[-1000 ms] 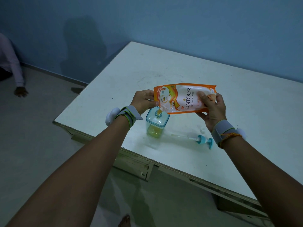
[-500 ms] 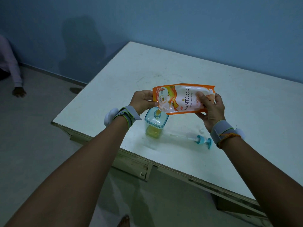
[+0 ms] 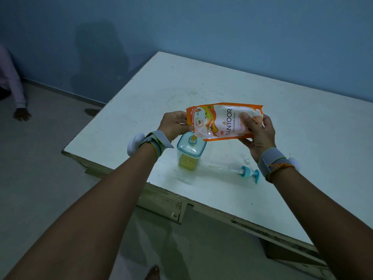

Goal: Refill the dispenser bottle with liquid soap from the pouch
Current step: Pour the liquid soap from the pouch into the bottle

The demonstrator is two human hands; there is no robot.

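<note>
An orange and white soap pouch (image 3: 223, 122) is held sideways above the table, its cut corner tipped down over the neck of the dispenser bottle (image 3: 190, 151). My left hand (image 3: 175, 124) grips the pouch's left end, my right hand (image 3: 258, 131) its right end. A stream of amber soap runs from the corner into the bottle's open neck. The clear square bottle with a teal top stands near the table's front edge and holds amber liquid at its bottom. The teal pump head (image 3: 245, 172) with its tube lies on the table to the bottle's right.
The white table (image 3: 212, 85) has a worn front edge close to the bottle. A blue wall stands behind it. Another person's sleeve and hand (image 3: 21, 113) rest on the floor at far left. A foot shows at the bottom edge.
The pouch and both hands have shifted very slightly; the pour into the bottle goes on and little else differs.
</note>
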